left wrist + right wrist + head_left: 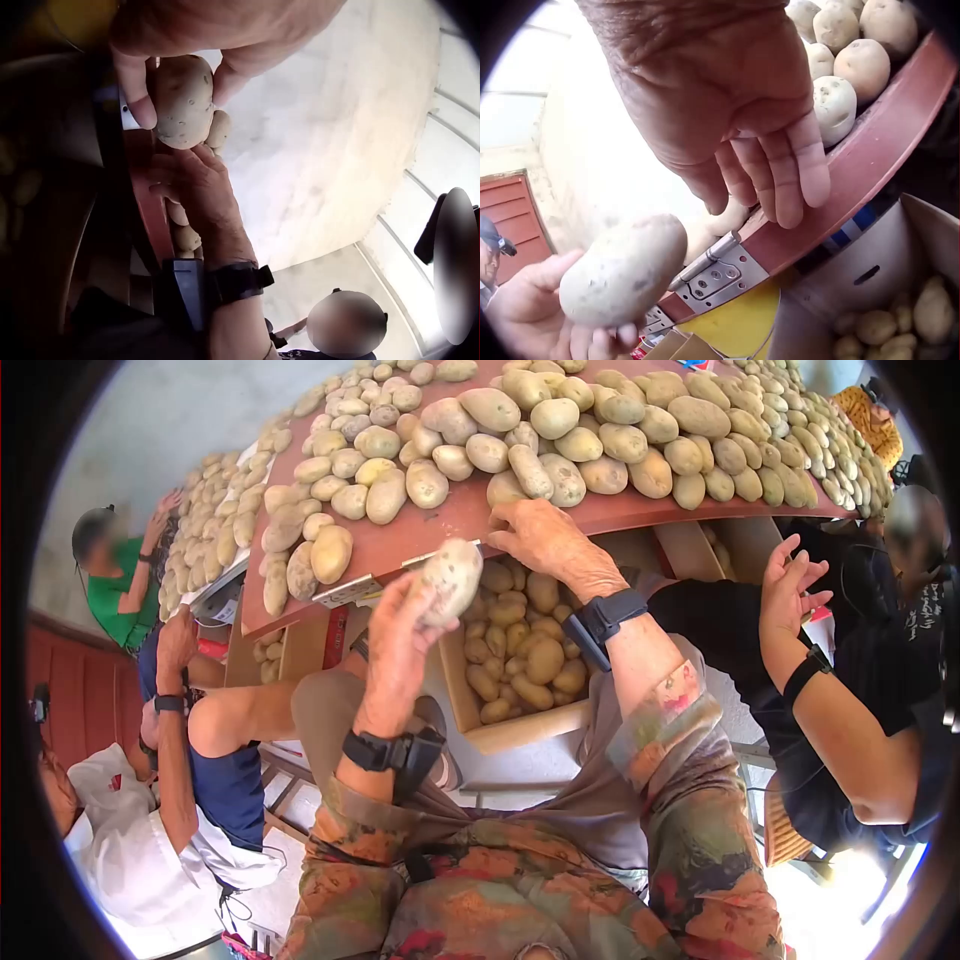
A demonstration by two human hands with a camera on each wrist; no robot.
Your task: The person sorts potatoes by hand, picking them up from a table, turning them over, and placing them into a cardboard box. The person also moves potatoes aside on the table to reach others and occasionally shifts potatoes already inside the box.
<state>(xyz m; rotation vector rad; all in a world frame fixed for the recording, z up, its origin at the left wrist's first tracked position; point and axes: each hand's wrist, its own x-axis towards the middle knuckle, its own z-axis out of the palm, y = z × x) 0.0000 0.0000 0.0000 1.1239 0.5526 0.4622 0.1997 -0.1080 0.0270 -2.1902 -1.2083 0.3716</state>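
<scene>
My left hand [393,645] grips a large pale potato [451,580] with small dark spots, held up over the near edge of the red table [390,550]. In the right wrist view, fingers and thumb wrap this potato [622,270] from below and behind. Just to its right, my right hand [555,545] is at the table edge, in front of the piled potatoes [535,470]. Seen from its wrist, the right hand [727,97] has loosely extended fingers [780,180] hanging over the red edge, holding nothing.
Below the table edge, between my knees, stands a cardboard box [520,732] with many potatoes inside. Metal hinges [345,592] line the table edge. A person in a white shirt [130,850] sits at left, and another's hand [790,585] is raised at right.
</scene>
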